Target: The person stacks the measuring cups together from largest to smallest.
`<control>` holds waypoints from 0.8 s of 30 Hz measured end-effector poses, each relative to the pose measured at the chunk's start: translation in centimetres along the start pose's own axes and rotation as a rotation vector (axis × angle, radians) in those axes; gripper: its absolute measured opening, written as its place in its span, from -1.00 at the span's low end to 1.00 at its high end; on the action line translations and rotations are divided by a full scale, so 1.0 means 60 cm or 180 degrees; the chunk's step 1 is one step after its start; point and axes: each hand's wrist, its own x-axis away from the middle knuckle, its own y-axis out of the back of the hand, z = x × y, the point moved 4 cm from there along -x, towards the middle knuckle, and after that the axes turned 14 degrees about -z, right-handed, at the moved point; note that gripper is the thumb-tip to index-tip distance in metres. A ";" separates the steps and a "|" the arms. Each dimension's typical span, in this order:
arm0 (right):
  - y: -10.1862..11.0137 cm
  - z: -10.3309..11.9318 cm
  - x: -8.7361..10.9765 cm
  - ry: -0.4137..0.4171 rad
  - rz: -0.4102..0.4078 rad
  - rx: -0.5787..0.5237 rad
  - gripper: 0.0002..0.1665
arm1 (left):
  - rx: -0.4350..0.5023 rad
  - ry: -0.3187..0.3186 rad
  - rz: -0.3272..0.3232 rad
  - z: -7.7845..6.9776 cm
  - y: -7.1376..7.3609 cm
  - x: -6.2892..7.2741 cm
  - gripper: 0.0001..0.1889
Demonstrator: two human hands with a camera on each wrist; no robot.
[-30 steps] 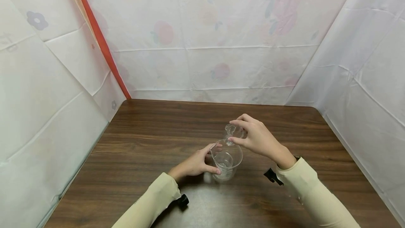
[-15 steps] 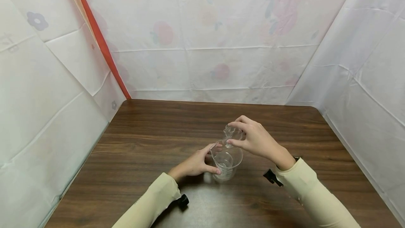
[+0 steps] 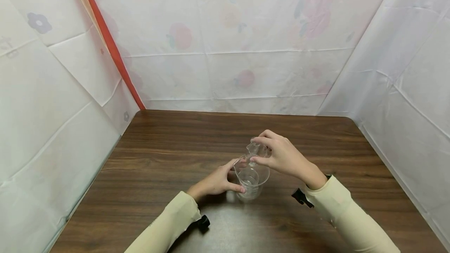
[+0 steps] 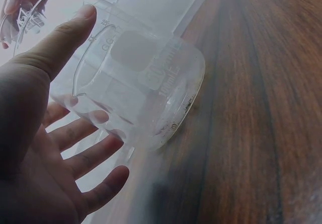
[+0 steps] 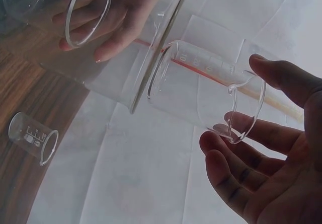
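My left hand [image 3: 218, 180] holds a large clear glass beaker [image 3: 253, 195] on the table, thumb on the near side and fingers on the far side. Inside it sits a smaller beaker [image 3: 249, 175]. Printed markings show on the large beaker [image 4: 151, 78] in the left wrist view. My right hand [image 3: 284, 155] holds a small glass beaker [image 5: 201, 93] near its spouted rim, thumb and fingers on opposite sides. In the head view this held beaker [image 3: 256, 150] is tilted, its base close to the large beaker's far rim. Whether they touch, I cannot tell.
Another small marked beaker [image 5: 32, 138] stands on the wooden table [image 3: 168, 147] in the right wrist view; I cannot make it out in the head view. White printed sheets [image 3: 218, 42] hang behind the table and along both sides.
My right hand has moved slightly down and left with the held beaker, bringing it lower against the large beaker's far rim. My left hand and the large beaker have stayed put.
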 end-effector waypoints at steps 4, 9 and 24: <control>-0.002 0.002 0.001 0.0044 -0.0001 0.0001 -0.50 | -0.0024 -0.0004 0.0005 -0.001 0.000 0.001 -0.06; -0.005 0.004 0.003 0.0034 0.0056 -0.0041 -0.49 | -0.0051 -0.0003 -0.0003 0.000 0.000 0.001 -0.10; -0.023 0.006 0.010 -0.0010 0.0347 0.0012 -0.51 | -0.0069 0.0196 -0.0011 0.002 0.003 0.006 -0.12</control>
